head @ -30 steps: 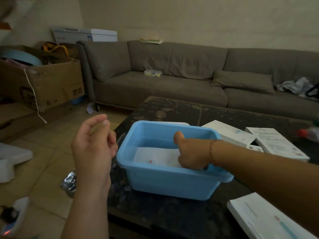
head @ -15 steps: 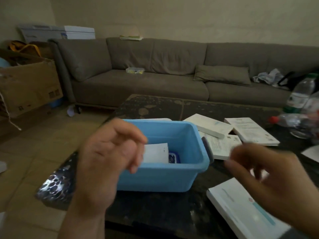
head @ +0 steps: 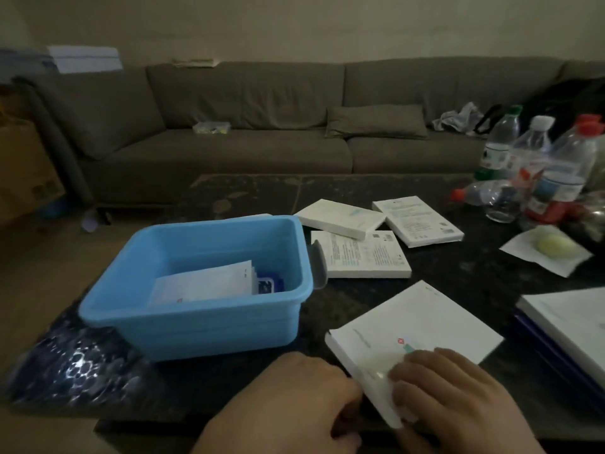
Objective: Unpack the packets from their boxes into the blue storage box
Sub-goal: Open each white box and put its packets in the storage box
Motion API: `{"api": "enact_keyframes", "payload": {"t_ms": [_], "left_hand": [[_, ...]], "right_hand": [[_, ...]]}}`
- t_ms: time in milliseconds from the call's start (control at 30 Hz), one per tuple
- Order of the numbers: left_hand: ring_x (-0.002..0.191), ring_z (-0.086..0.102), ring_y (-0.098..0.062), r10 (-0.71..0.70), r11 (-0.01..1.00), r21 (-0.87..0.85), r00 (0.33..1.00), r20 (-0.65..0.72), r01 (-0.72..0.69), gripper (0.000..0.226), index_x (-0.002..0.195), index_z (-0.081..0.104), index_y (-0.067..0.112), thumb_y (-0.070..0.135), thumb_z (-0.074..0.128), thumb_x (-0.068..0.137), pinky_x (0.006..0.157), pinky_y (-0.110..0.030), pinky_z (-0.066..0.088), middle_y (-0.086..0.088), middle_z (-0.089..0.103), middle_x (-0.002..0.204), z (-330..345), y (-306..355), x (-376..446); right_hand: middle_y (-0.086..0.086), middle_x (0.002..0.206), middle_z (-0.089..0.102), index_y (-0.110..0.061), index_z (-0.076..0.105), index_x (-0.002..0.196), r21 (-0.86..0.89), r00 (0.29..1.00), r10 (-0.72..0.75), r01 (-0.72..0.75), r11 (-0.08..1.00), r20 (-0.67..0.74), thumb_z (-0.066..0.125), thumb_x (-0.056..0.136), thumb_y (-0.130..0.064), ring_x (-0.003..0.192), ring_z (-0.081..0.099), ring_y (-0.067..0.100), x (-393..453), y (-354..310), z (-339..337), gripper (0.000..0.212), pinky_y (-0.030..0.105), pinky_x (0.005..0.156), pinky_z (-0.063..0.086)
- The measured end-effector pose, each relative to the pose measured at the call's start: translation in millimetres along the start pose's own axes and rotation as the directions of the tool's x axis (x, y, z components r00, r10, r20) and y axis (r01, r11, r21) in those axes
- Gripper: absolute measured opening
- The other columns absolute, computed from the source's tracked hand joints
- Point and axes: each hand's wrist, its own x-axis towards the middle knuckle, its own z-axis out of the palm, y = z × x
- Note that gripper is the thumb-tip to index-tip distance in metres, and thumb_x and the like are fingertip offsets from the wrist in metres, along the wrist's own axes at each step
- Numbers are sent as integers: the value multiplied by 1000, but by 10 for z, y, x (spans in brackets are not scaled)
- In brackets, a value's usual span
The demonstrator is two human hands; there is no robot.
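Note:
The blue storage box point(head: 212, 329) stands on the dark table at centre left. Inside it lie white packets point(head: 203, 286) and a small blue item point(head: 270, 285). A flat white box point(head: 415, 332) lies tilted at the table's near edge, right of the storage box. My right hand point(head: 458, 398) holds its near corner, fingers lying over the top face. My left hand point(head: 288, 404) has its fingers curled against the box's near-left edge. The underside of the box is hidden.
Three more flat white boxes point(head: 360, 253) lie just right of and behind the storage box. A stack of boxes point(head: 573, 322) sits at the right edge. Plastic bottles point(head: 540, 165) crowd the far right. Shiny bubble wrap point(head: 75, 365) hangs at the table's left corner.
My right hand left the storage box and came down onto the near white box. My left hand dropped from beside the storage box to that box's edge. The view swung right.

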Motion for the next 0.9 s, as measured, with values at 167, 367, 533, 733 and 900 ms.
{"api": "enact_keyframes", "payload": {"t_ms": [167, 367, 533, 733, 900], "left_hand": [[100, 55, -7, 54, 992, 121, 951, -304, -18, 27, 112, 61, 28, 35, 61, 86, 83, -27, 48, 12, 61, 109, -399, 185, 531], [123, 55, -17, 206, 977, 157, 819, -535, -143, 33, 118, 70, 11, 16, 70, 85, 98, -37, 46, -1, 64, 127, -204, 159, 735], [127, 52, -13, 181, 980, 168, 842, -508, -109, 39, 127, 63, 15, 24, 64, 89, 103, -37, 42, 2, 62, 132, -81, 171, 875], [127, 53, -11, 169, 975, 218, 803, -572, -50, 27, 121, 67, 20, 27, 55, 97, 100, -33, 41, 6, 66, 127, -69, 210, 941], [110, 65, -10, 274, 950, 305, 656, -703, -70, 18, 103, 76, 15, 15, 60, 97, 99, -34, 44, 2, 74, 109, -48, 185, 894]], "right_hand": [[-28, 91, 68, -39, 71, 82, 394, 920, 372, -299, 869, -121, 56, 82, -61, 91, 64, -10, 35, 80, -62, 26, 17, 73, 56], [-33, 87, 66, -44, 66, 86, 564, 774, 591, -390, 728, -228, 42, 84, -71, 87, 63, -12, 64, 119, -142, 36, 5, 71, 49], [-32, 81, 67, -33, 72, 83, 589, 715, 633, -385, 711, -297, 54, 82, -55, 81, 65, -10, 79, 105, -141, 28, 3, 62, 48], [-28, 78, 65, -29, 70, 81, 585, 698, 642, -388, 712, -318, 54, 82, -47, 73, 64, -9, 107, 102, -168, 24, 1, 57, 44], [-22, 75, 67, -25, 71, 81, 608, 693, 645, -371, 702, -322, 54, 82, -44, 64, 62, -11, 111, 80, -217, 25, -1, 49, 40]]}}
